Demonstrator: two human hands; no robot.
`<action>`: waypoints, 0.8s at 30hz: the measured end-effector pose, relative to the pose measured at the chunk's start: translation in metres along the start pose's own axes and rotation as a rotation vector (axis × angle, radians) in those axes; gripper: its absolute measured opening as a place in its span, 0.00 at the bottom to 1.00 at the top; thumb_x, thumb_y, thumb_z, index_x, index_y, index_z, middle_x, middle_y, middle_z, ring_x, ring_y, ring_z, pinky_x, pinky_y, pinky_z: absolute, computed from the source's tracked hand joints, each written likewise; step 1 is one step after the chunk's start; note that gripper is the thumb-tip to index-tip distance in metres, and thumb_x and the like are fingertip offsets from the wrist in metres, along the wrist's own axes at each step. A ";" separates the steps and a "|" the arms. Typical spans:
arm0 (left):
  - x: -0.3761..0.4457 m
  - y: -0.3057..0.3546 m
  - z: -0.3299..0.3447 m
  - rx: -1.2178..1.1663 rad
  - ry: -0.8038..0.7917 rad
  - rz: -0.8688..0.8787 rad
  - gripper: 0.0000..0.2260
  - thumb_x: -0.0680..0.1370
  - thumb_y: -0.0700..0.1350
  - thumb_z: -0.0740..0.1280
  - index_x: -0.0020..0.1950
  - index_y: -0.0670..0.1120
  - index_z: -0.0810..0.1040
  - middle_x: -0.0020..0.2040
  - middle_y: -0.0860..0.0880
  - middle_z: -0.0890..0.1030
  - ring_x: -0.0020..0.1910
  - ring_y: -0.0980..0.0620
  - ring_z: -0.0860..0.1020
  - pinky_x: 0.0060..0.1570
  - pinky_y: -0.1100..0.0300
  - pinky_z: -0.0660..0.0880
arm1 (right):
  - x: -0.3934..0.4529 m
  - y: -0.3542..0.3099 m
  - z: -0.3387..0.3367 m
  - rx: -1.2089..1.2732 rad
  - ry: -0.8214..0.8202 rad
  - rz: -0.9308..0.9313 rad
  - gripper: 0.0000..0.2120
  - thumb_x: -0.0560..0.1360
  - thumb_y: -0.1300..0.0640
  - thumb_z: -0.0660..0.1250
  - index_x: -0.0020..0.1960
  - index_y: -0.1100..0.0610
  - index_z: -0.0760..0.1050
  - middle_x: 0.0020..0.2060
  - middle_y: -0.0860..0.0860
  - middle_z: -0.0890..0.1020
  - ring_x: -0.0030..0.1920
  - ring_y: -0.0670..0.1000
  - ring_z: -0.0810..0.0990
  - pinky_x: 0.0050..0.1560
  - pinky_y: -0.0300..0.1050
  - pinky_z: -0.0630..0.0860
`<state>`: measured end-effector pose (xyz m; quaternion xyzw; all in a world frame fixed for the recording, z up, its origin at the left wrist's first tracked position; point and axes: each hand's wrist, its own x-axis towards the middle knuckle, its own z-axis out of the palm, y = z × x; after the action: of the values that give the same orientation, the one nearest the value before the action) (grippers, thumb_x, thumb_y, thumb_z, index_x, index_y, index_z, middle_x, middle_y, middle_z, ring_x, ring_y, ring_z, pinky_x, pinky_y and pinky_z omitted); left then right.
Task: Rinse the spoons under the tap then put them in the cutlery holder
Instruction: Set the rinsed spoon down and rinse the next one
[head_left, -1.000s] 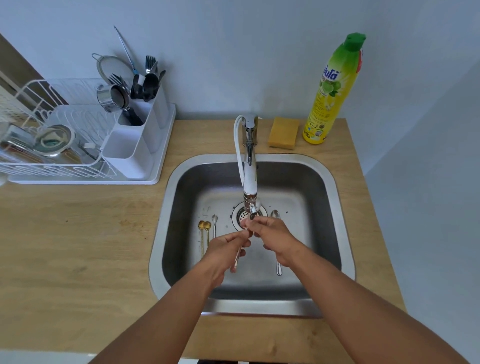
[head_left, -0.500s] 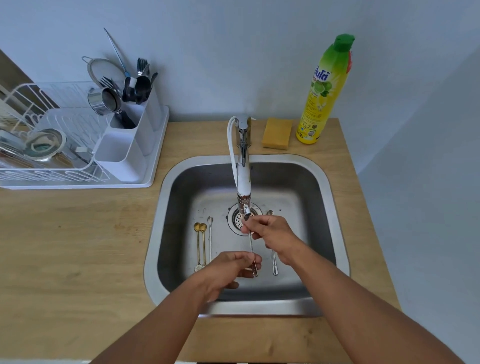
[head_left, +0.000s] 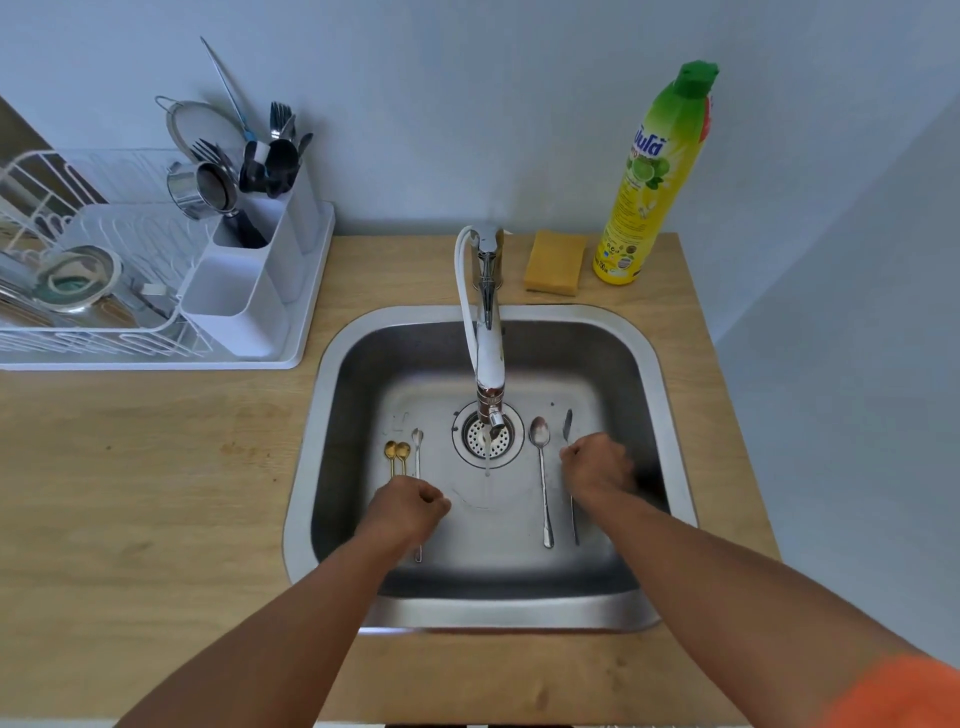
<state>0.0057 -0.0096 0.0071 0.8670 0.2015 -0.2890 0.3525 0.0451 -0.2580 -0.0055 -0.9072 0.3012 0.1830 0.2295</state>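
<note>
Left hand (head_left: 410, 506) is down on the sink (head_left: 306, 467) floor, fingers curled over the handles of the two gold spoons (head_left: 396, 451) and the slim silver spoon (head_left: 417, 437); whether it actually pinches any of them cannot be told. Right hand (head_left: 597, 467) is curled over the thin utensil (head_left: 568, 425) at far right, whose tip and handle end stick out either side of the fist; contact is unclear. The large silver spoon (head_left: 540, 441) lies free between the drain (head_left: 487, 436) and the right hand.

Half a second ago both hands met under the tap (head_left: 488, 358) holding one spoon; now they are apart and low. Water runs from the spout.

Wooden countertop (head_left: 156, 493), pale wall. White cutlery holder (head_left: 254, 270) in the dish rack (head_left: 78, 291) back left; sponge (head_left: 553, 262) and dish soap bottle (head_left: 654, 182) behind the sink.
</note>
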 end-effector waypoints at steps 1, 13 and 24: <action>0.002 -0.001 -0.002 0.024 0.018 -0.005 0.04 0.78 0.49 0.73 0.48 0.50 0.87 0.48 0.50 0.86 0.47 0.50 0.83 0.54 0.50 0.82 | 0.001 0.000 0.003 -0.017 -0.005 -0.002 0.11 0.79 0.49 0.70 0.51 0.55 0.87 0.50 0.58 0.86 0.51 0.61 0.85 0.45 0.45 0.77; 0.014 -0.010 0.001 0.252 0.139 -0.072 0.08 0.77 0.50 0.71 0.43 0.47 0.82 0.40 0.49 0.82 0.39 0.49 0.81 0.45 0.53 0.82 | 0.007 0.002 0.021 -0.099 -0.006 -0.055 0.11 0.79 0.51 0.70 0.51 0.57 0.85 0.48 0.57 0.85 0.50 0.61 0.85 0.42 0.43 0.74; 0.027 -0.013 0.008 0.272 0.176 -0.131 0.13 0.76 0.54 0.70 0.40 0.45 0.82 0.41 0.45 0.82 0.40 0.44 0.81 0.39 0.57 0.74 | 0.011 0.003 0.026 -0.153 0.002 -0.089 0.11 0.79 0.48 0.71 0.52 0.56 0.84 0.51 0.58 0.85 0.53 0.61 0.84 0.46 0.47 0.79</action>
<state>0.0163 -0.0028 -0.0217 0.9137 0.2469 -0.2588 0.1931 0.0463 -0.2514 -0.0331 -0.9348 0.2460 0.1943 0.1671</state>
